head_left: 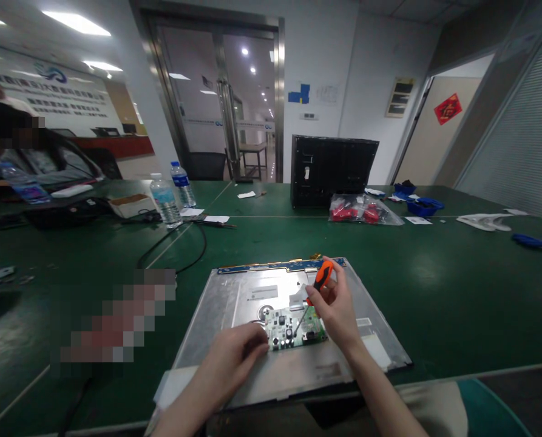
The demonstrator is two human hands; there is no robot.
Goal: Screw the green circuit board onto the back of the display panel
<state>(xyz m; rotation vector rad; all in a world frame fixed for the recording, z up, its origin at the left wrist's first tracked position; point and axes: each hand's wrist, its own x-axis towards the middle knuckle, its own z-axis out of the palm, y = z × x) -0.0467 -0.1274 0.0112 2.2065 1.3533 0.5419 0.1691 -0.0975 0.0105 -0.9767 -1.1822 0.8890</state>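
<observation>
An orange and black screwdriver (323,276) is held at its handle by my right hand (337,306). Its thin shaft slants down to the left, with the tip at a green circuit board (277,331); whether it sits in a screw is too small to tell. At the board's left edge, my left hand (234,355) has its fingers curled and pressed against it, partly hiding that edge. Under the board lies a flat silver display panel (220,309), back side up. A narrow blue circuit strip (266,266) runs along its far edge.
A black monitor housing (332,170) stands at the back, behind a plastic bag (366,210) with red items. Water bottles (165,200) and a black cable (204,246) are left of centre. Blue baskets (423,207) sit at the back right. A person (29,139) sits at far left.
</observation>
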